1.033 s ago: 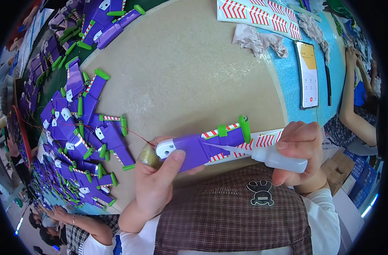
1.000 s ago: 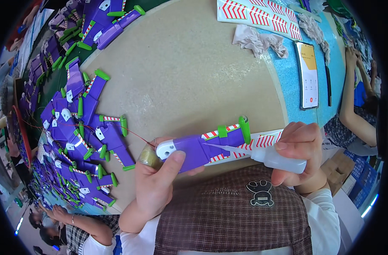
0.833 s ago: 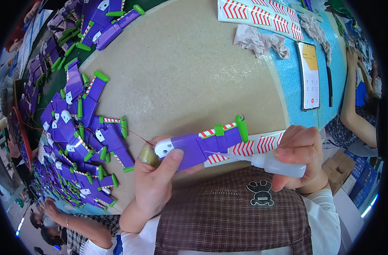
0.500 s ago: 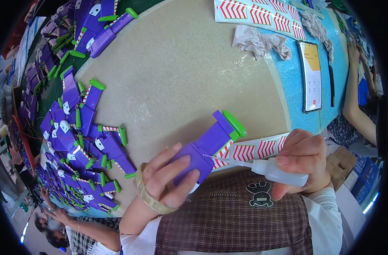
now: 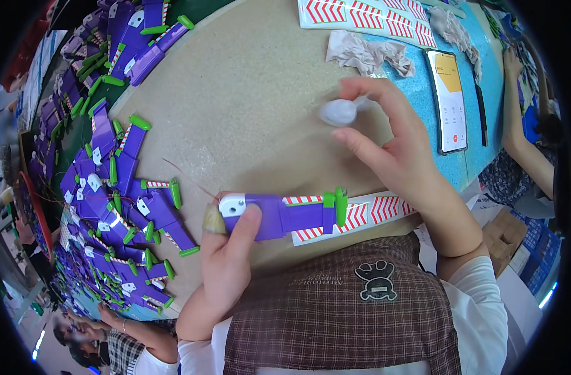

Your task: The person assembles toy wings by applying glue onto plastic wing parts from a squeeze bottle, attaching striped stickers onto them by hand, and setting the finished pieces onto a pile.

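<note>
My left hand (image 5: 226, 250) grips a purple toy wing part (image 5: 270, 215) by its white end, thumb lying on top. The part lies level, its green tip (image 5: 341, 207) pointing right and a red-and-white striped sticker along its far edge. From its white end a thin reddish wire (image 5: 185, 173) runs out to the upper left. A yellowish band (image 5: 214, 220) shows at this hand. Over the table, my right hand (image 5: 385, 128) has thumb and index finger spread apart. Between them is a small white squeeze bottle (image 5: 339, 113), blurred; whether a finger touches it is hard to tell.
Many similar purple parts (image 5: 120, 215) are heaped at left. Striped sticker sheets lie at the front edge (image 5: 385, 209) and far right (image 5: 367, 19). Crumpled tissue (image 5: 367, 55) and a lit phone (image 5: 446, 100) lie on the right. Other people's arms (image 5: 515, 119) show at both sides.
My right hand has moved the squeeze bottle away from the wing part, up over the table, and its fingers have opened. My left hand has turned the part level, white end left.
</note>
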`<state>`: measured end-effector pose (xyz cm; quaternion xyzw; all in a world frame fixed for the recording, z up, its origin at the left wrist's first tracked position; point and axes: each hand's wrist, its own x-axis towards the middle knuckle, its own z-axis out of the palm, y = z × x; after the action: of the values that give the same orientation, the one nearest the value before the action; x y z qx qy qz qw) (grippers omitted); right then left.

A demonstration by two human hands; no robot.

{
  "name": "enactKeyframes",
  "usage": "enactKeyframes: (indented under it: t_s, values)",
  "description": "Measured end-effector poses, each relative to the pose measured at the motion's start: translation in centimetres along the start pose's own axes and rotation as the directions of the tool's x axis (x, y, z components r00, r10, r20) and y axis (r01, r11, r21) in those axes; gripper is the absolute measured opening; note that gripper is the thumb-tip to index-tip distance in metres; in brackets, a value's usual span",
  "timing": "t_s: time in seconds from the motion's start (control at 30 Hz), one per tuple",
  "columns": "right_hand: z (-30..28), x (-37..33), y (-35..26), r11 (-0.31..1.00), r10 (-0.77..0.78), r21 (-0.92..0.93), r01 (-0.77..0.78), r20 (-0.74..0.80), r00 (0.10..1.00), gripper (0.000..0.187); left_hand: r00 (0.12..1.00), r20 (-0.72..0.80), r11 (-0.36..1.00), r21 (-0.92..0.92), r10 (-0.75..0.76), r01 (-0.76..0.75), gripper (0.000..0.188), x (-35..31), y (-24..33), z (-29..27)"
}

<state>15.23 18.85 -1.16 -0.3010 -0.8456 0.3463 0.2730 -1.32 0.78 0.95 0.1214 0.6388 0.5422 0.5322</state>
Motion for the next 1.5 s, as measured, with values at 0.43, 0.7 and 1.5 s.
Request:
enactKeyframes:
  t_s: [0.43, 0.7, 1.5]
  values:
    - [1.3, -4.7, -2.7, 0.951, -0.186, 0.299, 0.076, 0.360, 0.914, 0.056, 0.998, 0.058, 1.000, 0.000, -0.022, 0.022, 0.019, -0.9, -2.7, 1.9]
    - [0.7, -6.6, -2.9, 0.955, -0.239, 0.247, 0.167, 0.299, 0.924, 0.063, 0.976, 0.207, 0.995, -0.066, -0.064, 0.079, 0.028, -1.1, -1.9, 2.4]
    - [1.1, -5.0, -2.4, 0.997, 0.059, 0.011, -0.080, 0.578, 0.814, 0.028, 0.972, -0.166, 0.906, -0.365, 0.165, -0.216, 0.030, 1.2, -5.0, 0.1]
